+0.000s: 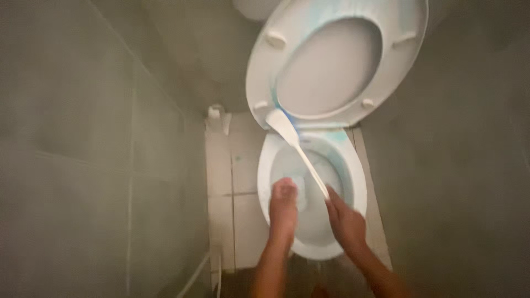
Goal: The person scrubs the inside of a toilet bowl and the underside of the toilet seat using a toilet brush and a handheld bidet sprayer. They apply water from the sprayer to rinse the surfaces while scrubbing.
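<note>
no packages, labels, signs or screens anywhere in view

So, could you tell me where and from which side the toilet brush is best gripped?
Grip the toilet brush at the near, lower end of its thin white handle, where the right hand already holds it. Come from the near right: the handle slants up and away to the head at the raised seat, and the left hand hovers over the bowl.

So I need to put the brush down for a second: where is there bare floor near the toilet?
Free: the pale floor tiles between the grey left wall and the toilet bowl. A narrower tile strip runs along the bowl's right side. Crowded: over the bowl, where the left hand, right hand and brush sit.
</note>
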